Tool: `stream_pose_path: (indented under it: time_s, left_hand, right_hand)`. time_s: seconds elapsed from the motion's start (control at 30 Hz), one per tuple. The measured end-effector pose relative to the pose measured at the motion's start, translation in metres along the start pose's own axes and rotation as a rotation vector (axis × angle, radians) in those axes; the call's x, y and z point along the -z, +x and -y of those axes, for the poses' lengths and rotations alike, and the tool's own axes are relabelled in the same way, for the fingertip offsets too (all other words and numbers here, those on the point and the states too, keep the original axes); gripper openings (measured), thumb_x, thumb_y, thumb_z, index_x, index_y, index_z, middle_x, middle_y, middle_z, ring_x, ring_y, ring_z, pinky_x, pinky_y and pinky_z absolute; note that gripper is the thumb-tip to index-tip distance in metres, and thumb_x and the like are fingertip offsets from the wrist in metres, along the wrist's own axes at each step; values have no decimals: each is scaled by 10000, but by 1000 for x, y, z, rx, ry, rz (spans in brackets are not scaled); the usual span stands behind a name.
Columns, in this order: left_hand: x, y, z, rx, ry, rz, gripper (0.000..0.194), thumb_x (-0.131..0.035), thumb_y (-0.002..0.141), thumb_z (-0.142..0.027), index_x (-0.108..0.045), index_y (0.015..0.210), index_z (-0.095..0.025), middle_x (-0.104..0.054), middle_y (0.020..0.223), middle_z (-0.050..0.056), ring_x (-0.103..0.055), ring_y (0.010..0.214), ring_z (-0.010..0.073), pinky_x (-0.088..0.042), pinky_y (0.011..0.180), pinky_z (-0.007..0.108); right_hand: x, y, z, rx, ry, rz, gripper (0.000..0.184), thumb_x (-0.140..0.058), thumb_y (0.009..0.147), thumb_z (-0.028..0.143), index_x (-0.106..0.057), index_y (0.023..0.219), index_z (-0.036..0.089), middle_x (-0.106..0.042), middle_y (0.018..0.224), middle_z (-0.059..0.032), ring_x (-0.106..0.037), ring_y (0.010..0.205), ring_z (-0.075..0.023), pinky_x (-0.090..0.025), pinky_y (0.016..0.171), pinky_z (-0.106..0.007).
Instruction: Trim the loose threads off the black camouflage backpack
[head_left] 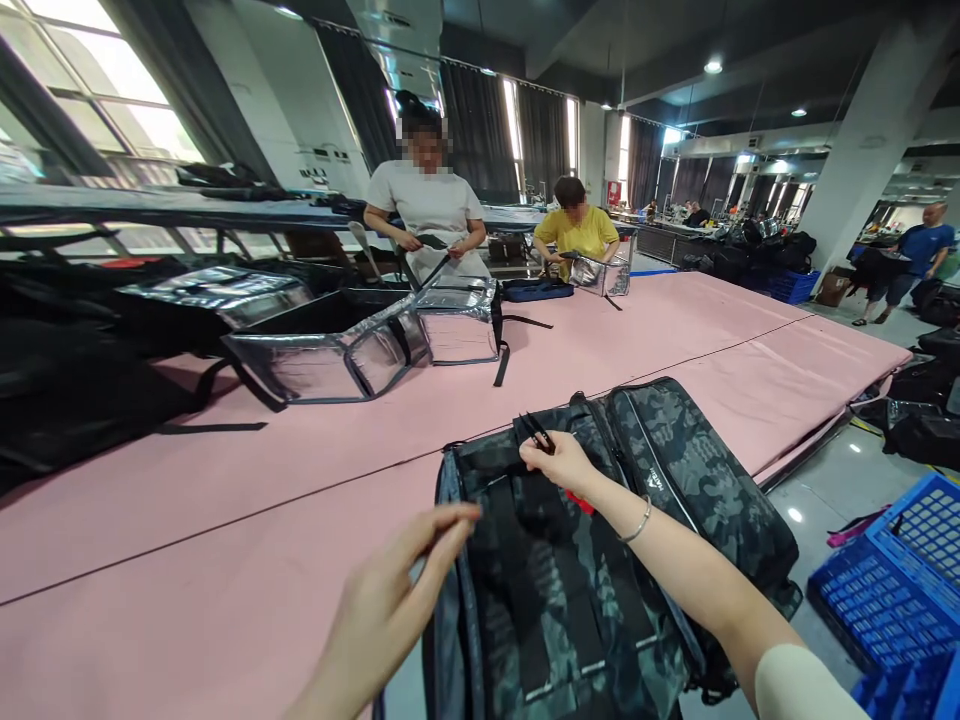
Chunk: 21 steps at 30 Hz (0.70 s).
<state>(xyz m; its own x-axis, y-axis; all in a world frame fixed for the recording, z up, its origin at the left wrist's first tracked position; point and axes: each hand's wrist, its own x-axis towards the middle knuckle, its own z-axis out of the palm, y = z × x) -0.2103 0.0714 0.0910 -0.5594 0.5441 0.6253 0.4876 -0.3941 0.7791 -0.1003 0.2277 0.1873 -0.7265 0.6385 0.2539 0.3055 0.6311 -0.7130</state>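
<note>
A dark camouflage backpack (555,600) lies on the near edge of the pink-covered table, its straps and seams facing up. My right hand (559,462) is closed around small black thread snips (537,432), whose blades point up and left above the bag's top edge. A red patch (580,502) shows beneath that wrist. To the left, my left hand (397,590) hovers by the bag's side edge, slightly blurred. Its thumb and forefinger come together at the tips; anything between them is too small to make out.
The pink table (285,560) stretches away to the right. Silver-lined bags (322,365) and black bags (75,370) lie across it on the left. Two co-workers (427,205) handle bags opposite. Blue crates (892,570) stand on the floor at right.
</note>
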Motion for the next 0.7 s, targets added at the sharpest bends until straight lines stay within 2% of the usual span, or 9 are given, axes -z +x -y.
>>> stream_pose_path:
  time_s: [0.07,0.1,0.2,0.27,0.37,0.43,0.57,0.7]
  left_hand:
    - [-14,27,0,-105,87,-17,435,-416,822,-503,-618,1080,-217,-657,1112,91,-569,1061,251,-419,955,380]
    - [-19,35,0,-129,118,14,436,-404,825,-501,-629,1055,-208,-666,1081,98,-563,1053,259,-414,950,398]
    - [-24,43,-6,-126,151,87,408,-413,807,-532,-674,830,-220,-697,823,77,-586,884,255,-454,826,375]
    - [-22,37,-11,-97,142,63,397,-440,785,-552,-666,730,-230,-681,721,60,-580,809,245,-456,766,355]
    - [-17,24,-15,-12,96,14,370,-506,732,-562,-672,704,-233,-680,725,50,-577,793,238,-444,747,343]
    - [-16,18,-15,88,24,-24,351,-546,695,-557,-664,677,-227,-663,710,37,-569,744,219,-436,702,321]
    - [-18,12,-17,333,-253,-148,329,-602,655,-520,-594,614,-194,-527,573,-21,-460,566,135,-362,560,253]
    - [-20,10,-22,388,-376,-210,314,-627,635,-483,-564,610,-176,-484,589,-33,-419,572,112,-329,559,237]
  right_hand:
    - [-1,-9,-1,40,23,4,147,-588,764,310,-575,726,169,-574,637,23,-540,633,-115,-429,684,-242]
    - [-2,-14,-1,56,34,4,150,-597,756,318,-578,732,171,-577,645,23,-546,649,-121,-430,703,-250]
    - [-5,-26,0,87,61,-7,169,-604,749,340,-578,733,174,-575,651,26,-541,644,-126,-431,695,-256]
    - [-9,-32,0,87,68,-10,176,-602,755,345,-574,723,175,-571,644,27,-539,634,-127,-431,680,-254]
    - [-13,-40,0,70,30,4,178,-596,780,348,-584,752,173,-587,659,21,-553,645,-130,-436,678,-251]
    - [-13,-47,2,91,-84,-9,188,-577,817,367,-597,815,180,-617,726,8,-570,692,-138,-438,694,-252]
    - [-9,-61,10,248,-419,-95,228,-455,917,377,-592,982,206,-639,915,-28,-579,833,-162,-426,752,-271]
    - [-8,-69,13,431,-632,-186,227,-445,928,356,-594,971,190,-606,829,-41,-551,792,-174,-414,732,-284]
